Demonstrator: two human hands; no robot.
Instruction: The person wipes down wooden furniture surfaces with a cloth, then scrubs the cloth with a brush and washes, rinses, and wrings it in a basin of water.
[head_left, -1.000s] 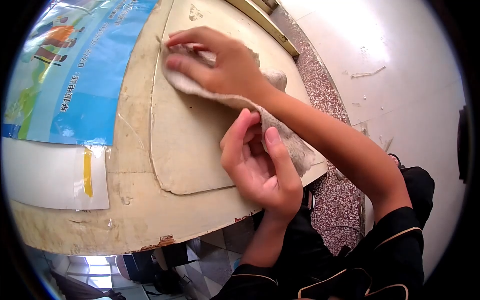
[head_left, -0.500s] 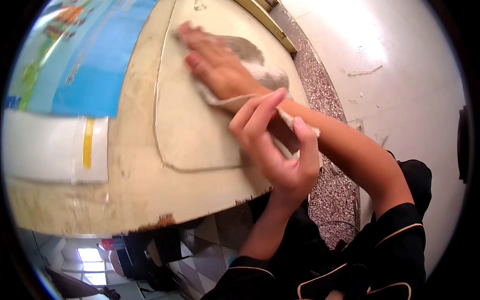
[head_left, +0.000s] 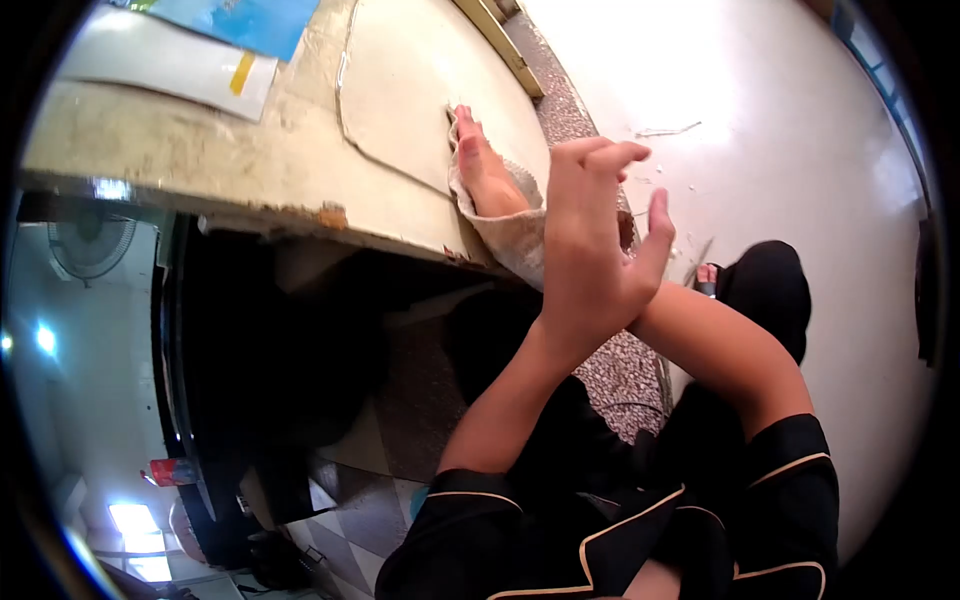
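Note:
A greyish-white cloth (head_left: 520, 245) lies at the edge of a worn cream-coloured tabletop (head_left: 430, 60), part of it folded up round my right wrist. My right hand (head_left: 487, 175) rests on this cloth, fingers stretched out and pressed against it. Nearer the camera, my left hand (head_left: 592, 235) is raised across my right forearm. Its fingers are bent, the thumb stands apart, and nothing shows between them. It covers part of the cloth.
Blue printed sheet (head_left: 265, 25) and white sheet with a yellow strip (head_left: 185, 65) lie at the table's far left. The table's front edge (head_left: 330, 215) is chipped. Beyond the speckled stone strip (head_left: 625, 375), the pale floor (head_left: 850, 300) has scattered scraps.
My right hand has dragged the cloth across the tabletop toward me, to the near edge. My left hand has come away from the cloth's edge and opened. The view has shifted downward.

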